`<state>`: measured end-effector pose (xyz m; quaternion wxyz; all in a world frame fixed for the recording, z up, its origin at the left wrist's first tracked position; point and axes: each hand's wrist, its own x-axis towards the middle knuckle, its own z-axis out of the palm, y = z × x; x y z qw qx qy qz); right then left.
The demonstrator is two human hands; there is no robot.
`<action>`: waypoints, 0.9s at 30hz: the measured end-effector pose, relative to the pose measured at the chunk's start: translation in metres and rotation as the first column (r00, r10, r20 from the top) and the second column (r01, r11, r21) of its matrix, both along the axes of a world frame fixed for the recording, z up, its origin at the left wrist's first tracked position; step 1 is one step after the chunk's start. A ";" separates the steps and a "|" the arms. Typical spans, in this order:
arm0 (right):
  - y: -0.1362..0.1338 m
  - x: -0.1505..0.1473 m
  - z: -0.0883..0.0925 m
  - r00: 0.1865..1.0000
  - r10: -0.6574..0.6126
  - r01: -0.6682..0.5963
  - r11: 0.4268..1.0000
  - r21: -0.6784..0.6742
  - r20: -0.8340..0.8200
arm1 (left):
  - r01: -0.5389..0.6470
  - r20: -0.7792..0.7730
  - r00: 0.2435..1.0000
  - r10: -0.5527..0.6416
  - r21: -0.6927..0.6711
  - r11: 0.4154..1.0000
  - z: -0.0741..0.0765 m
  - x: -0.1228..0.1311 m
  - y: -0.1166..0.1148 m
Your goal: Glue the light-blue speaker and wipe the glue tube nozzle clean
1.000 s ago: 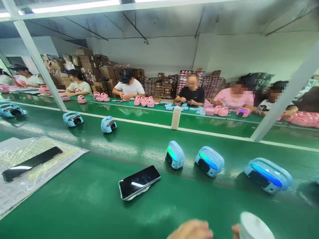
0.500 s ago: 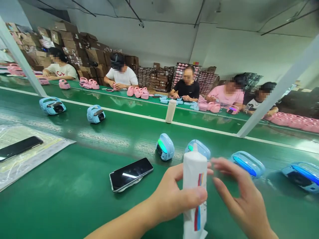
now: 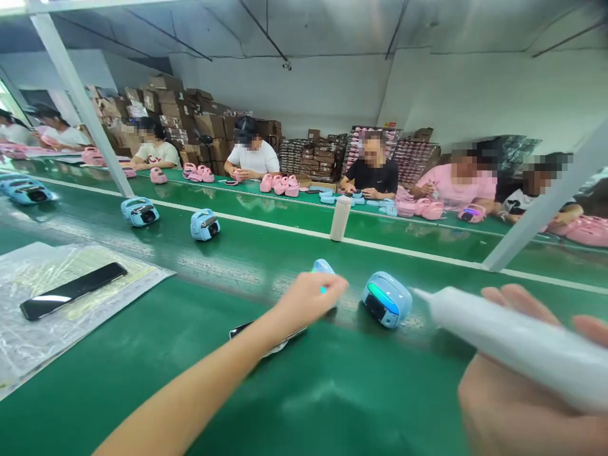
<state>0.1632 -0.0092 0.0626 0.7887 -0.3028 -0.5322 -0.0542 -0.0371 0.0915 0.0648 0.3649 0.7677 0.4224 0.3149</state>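
Note:
My right hand point(image 3: 522, 373) holds a white tube point(image 3: 513, 345) lying across its palm, nozzle pointing left toward a blue toy device with a green light point(image 3: 387, 299). My left hand point(image 3: 311, 296) stretches out over the green belt point(image 3: 332, 392) and closes on another blue toy device point(image 3: 323, 266), most of which it hides. A black phone point(image 3: 266, 339) lies under my left forearm, mostly covered.
Two more blue devices point(image 3: 140, 211) point(image 3: 205, 225) ride the belt farther left. A second phone point(image 3: 73, 291) lies on a plastic sheet point(image 3: 28, 329) at left. A white bottle point(image 3: 340, 218) stands mid-belt. Several people across the line handle pink devices point(image 3: 280, 185). Slanted white posts point(image 3: 80, 104) point(image 3: 546, 202) cross the view.
My left hand let go of the tube and reached forward to the blue device. The tube went from upright between both hands to lying sideways in my right hand.

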 end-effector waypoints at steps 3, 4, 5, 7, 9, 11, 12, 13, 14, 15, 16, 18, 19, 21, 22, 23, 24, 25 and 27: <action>0.002 0.017 0.004 0.844 0.280 -0.315 0.949 -0.002 -0.457 | -0.049 -0.176 0.982 0.070 0.123 0.991 -0.016 -0.012 0.059; 0.003 0.024 0.006 0.754 0.353 -0.418 0.909 0.010 -0.553 | -0.033 -0.230 0.971 0.064 0.136 0.990 -0.021 -0.013 0.076; 0.003 0.031 0.008 0.651 0.387 -0.503 0.864 0.012 -0.653 | -0.003 -0.280 0.959 0.042 0.139 0.990 -0.026 -0.013 0.092; 0.004 0.041 0.014 0.414 0.339 -0.604 0.796 0.023 -0.845 | 0.068 -0.362 0.932 -0.019 0.124 0.990 -0.033 -0.011 0.115; 0.006 0.045 0.024 0.110 0.186 -0.651 0.756 0.071 -0.976 | 0.123 -0.417 0.906 -0.066 0.112 0.986 -0.034 -0.008 0.129; 0.006 0.043 0.036 -0.026 0.114 -0.643 0.759 0.105 -0.993 | 0.146 -0.445 0.892 -0.076 0.123 0.982 -0.030 -0.005 0.133; 0.006 0.041 0.040 -0.030 0.111 -0.637 0.763 0.105 -0.993 | 0.146 -0.448 0.891 -0.071 0.137 0.980 -0.027 -0.003 0.131; 0.005 0.039 0.043 -0.010 0.121 -0.637 0.764 0.100 -0.993 | 0.140 -0.441 0.896 -0.060 0.151 0.979 -0.024 -0.001 0.126; 0.004 0.037 0.044 0.015 0.144 -0.643 0.759 0.101 -0.990 | 0.127 -0.424 0.905 -0.046 0.165 0.978 -0.020 0.001 0.118; 0.003 0.036 0.044 0.038 0.185 -0.658 0.744 0.115 -0.982 | 0.106 -0.396 0.918 -0.029 0.175 0.979 -0.017 0.004 0.109; 0.001 0.036 0.042 0.054 0.245 -0.678 0.720 0.145 -0.968 | 0.079 -0.360 0.933 -0.010 0.179 0.981 -0.014 0.006 0.099; -0.002 0.036 0.036 0.058 0.400 -0.764 0.607 0.217 -0.915 | 0.006 -0.264 0.964 0.037 0.157 0.988 -0.013 0.012 0.075; -0.004 0.036 0.032 0.048 0.463 -0.815 0.531 0.233 -0.885 | -0.031 -0.213 0.975 0.058 0.129 0.991 -0.014 0.015 0.062; -0.006 0.035 0.025 0.055 0.519 -0.897 0.401 0.187 -0.853 | -0.083 -0.118 0.989 0.087 0.035 0.996 -0.021 0.021 0.038; -0.006 0.035 0.022 0.103 0.508 -0.909 0.397 0.126 -0.855 | -0.095 -0.082 0.992 0.092 -0.024 0.995 -0.026 0.023 0.026; -0.007 0.035 0.019 0.187 0.471 -0.894 0.445 0.049 -0.862 | -0.097 -0.054 0.994 0.092 -0.086 0.992 -0.031 0.025 0.013; -0.008 0.035 0.017 0.291 0.412 -0.847 0.530 -0.033 -0.863 | -0.091 -0.034 0.996 0.087 -0.147 0.985 -0.036 0.027 0.002; -0.009 0.035 0.015 0.392 0.339 -0.777 0.620 -0.110 -0.855 | -0.082 -0.019 0.997 0.079 -0.203 0.976 -0.040 0.028 -0.010; -0.011 0.037 0.013 0.525 0.202 -0.627 0.749 -0.215 -0.826 | -0.070 0.008 0.997 0.076 -0.297 0.952 -0.048 0.029 -0.028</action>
